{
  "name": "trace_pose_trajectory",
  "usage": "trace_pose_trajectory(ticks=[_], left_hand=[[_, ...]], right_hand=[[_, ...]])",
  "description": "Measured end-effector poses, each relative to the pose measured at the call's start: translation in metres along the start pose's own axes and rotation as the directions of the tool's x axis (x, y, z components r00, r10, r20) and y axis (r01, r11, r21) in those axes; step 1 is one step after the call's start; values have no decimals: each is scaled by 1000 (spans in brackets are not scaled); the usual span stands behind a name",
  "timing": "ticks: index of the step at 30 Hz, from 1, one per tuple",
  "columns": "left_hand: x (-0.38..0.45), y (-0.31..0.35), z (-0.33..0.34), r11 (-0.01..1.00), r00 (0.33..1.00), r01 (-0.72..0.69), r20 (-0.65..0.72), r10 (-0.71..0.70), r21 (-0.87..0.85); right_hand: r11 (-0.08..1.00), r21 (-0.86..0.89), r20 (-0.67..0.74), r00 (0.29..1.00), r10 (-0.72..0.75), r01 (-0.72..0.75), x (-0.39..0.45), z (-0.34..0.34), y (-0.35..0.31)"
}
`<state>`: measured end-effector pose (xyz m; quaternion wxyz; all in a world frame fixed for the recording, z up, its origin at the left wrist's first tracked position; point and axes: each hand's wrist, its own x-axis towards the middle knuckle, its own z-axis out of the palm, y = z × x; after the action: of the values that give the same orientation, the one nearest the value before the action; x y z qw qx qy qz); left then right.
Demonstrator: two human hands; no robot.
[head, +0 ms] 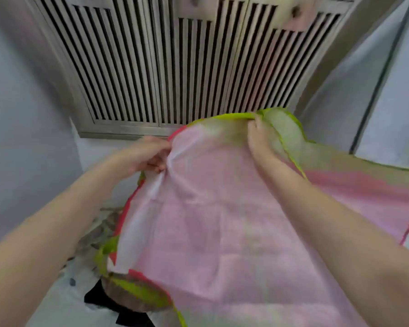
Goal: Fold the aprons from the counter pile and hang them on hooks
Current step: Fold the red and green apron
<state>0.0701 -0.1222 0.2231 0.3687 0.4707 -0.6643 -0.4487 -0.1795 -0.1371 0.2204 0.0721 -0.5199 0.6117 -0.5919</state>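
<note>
Here we held the pink apron (222, 220) up over the counter (57, 303), above the pile (128, 300) near its front edge. Our left hand (149, 154) and right hand (257, 135) each pinched its top edge, probably to spread it flat for folding.

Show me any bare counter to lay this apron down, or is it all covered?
Little shows. A bare pale strip of counter lies at lower left, between the left forearm and the dark cloth. The pink apron, held up by the left hand and right hand, hides everything centre and right. Under its left edge it is crowded with patterned fabric.
</note>
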Motion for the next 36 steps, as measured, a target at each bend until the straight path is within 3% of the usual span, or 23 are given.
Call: trace_pose_trajectory(ticks=[2,4,7,10,12,13,14,16,18,21,25,29,31,34,36], left_hand=[[10,-60,-8,985,987,158,-11,-158,74],[21,-121,-17,943,955,295,-43,-292,151],[27,-197,-28,864,928,355,-243,-281,356],[17,-252,-23,658,904,425,-331,-271,621],[0,-273,-1,641,943,321,-177,-281,697],[-8,-280,15,655,955,211,-11,-296,726],[-15,-286,34,646,931,80,174,-320,759],[-31,-300,68,552,789,-90,398,-468,829],[-41,-315,89,484,685,-158,449,-575,861],[-46,-333,99,445,680,-173,434,-591,879],[-50,-330,97,375,718,-278,451,-530,884],[-84,-330,89,314,683,-416,521,-512,853],[-100,-332,82,301,689,-445,537,-486,843],[-135,-334,72,291,680,-475,556,-478,830],[-158,-335,64,324,655,-486,584,-480,812]], right_hand=[[985,-172,172,984,52,-22,-17,44,50],[958,-288,389,911,137,-22,-30,91,98],[933,-359,620,751,227,14,-43,159,140],[899,-418,769,578,273,130,-65,207,155],[917,-396,794,523,309,59,-84,214,164],[921,-390,798,505,329,16,-92,214,172],[908,-419,798,473,373,-10,-99,209,181],[872,-490,812,375,446,23,-117,194,198],[791,-592,785,337,520,157,-133,174,217],[663,-672,739,350,576,329,-154,138,237],[677,-632,775,287,563,378,-183,107,244],[788,-492,868,129,480,370,-225,99,220],[816,-432,899,112,423,383,-241,101,205],[825,-375,920,59,388,422,-277,98,183],[806,-352,911,-24,412,475,-299,93,174]])
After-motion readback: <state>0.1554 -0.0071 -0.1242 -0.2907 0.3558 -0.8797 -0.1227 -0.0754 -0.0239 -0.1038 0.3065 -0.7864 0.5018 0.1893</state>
